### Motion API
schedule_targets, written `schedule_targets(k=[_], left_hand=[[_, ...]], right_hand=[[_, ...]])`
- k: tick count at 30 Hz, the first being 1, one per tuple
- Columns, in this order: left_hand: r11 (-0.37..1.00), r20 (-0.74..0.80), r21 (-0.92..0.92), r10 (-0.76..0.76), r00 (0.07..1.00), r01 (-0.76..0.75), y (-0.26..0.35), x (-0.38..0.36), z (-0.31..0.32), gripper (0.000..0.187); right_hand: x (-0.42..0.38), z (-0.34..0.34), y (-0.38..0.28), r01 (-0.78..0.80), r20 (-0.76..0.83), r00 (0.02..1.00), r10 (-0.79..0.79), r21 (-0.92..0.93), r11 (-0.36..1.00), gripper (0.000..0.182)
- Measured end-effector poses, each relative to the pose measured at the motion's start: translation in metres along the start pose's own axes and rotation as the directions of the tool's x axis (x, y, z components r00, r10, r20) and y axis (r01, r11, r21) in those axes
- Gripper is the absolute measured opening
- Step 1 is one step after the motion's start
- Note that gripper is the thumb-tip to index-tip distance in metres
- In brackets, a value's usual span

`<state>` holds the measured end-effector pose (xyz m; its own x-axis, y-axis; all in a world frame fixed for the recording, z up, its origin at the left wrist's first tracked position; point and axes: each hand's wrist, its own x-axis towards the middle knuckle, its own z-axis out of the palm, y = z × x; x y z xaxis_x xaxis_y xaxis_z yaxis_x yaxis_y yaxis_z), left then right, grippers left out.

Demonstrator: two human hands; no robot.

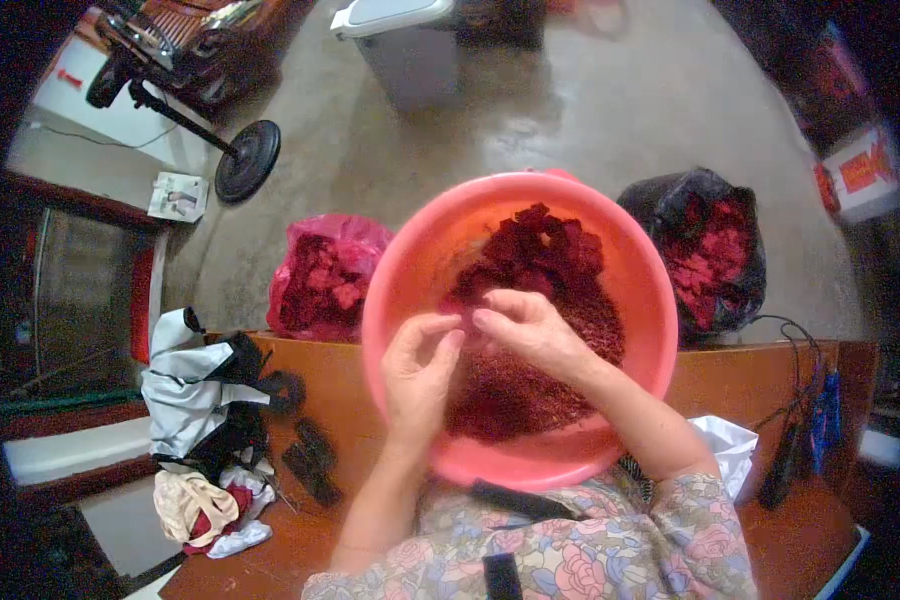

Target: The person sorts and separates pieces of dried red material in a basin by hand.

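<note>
A large pink plastic basin point(375, 320) rests in front of my body. In it lie a heap of dark red, crumpled clumps point(540, 250) and a layer of finer reddish-brown bits point(520, 390). My left hand point(420, 375) is over the basin's left part, thumb and fingertips pinched. Close beside it, my right hand point(535, 330) is pinched as well, its fingertips almost meeting the left ones. Between them shows a small dark red piece, partly hidden by the fingers; its exact kind cannot be made out.
A pink bag point(325, 275) of red clumps stands left of the basin, a black bag point(710, 250) of similar clumps to the right. Clothes point(205, 500) lie at left on the wooden bench point(270, 570). A grey bin point(405, 60) and a round black stand base point(248, 160) are farther off.
</note>
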<state>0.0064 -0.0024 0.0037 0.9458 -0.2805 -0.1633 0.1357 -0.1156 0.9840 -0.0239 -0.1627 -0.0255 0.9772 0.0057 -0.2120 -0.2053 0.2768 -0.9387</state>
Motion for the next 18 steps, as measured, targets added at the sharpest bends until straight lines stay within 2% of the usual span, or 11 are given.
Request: schedule_targets(k=[4, 8, 10, 13, 18], left_hand=[[0.994, -0.026, -0.056, 0.095, 0.995, -0.097, -0.0001, 0.001, 0.0021, 0.014], [0.995, -0.006, -0.061, 0.074, 0.997, -0.074, 0.0018, 0.0003, 0.0008, 0.014], [0.996, -0.004, -0.037, 0.076, 0.997, -0.076, -0.0002, 0.0006, -0.0001, 0.014], [0.995, 0.002, -0.08, -0.06, 0.998, 0.06, 0.0035, -0.0012, -0.0001, 0.013], [0.992, 0.0, -0.099, -0.074, 0.997, 0.073, 0.0022, -0.0012, -0.0009, 0.013]], right_hand=[[-0.0009, 0.0009, -0.0062, -0.048, -0.02, 0.999, 0.049, 0.047, 0.998, 0.021], [-0.0039, 0.0053, -0.0124, -0.076, -0.013, 0.997, 0.078, 0.129, 0.989, 0.021], [-0.0032, 0.0043, -0.0111, -0.07, 0.003, 0.998, 0.07, 0.098, 0.993, 0.021], [-0.0029, 0.0018, -0.0108, -0.082, 0.016, 0.997, 0.081, 0.05, 0.995, 0.021], [-0.0033, 0.0044, -0.0101, -0.105, 0.002, 0.994, 0.105, 0.115, 0.988, 0.021]])
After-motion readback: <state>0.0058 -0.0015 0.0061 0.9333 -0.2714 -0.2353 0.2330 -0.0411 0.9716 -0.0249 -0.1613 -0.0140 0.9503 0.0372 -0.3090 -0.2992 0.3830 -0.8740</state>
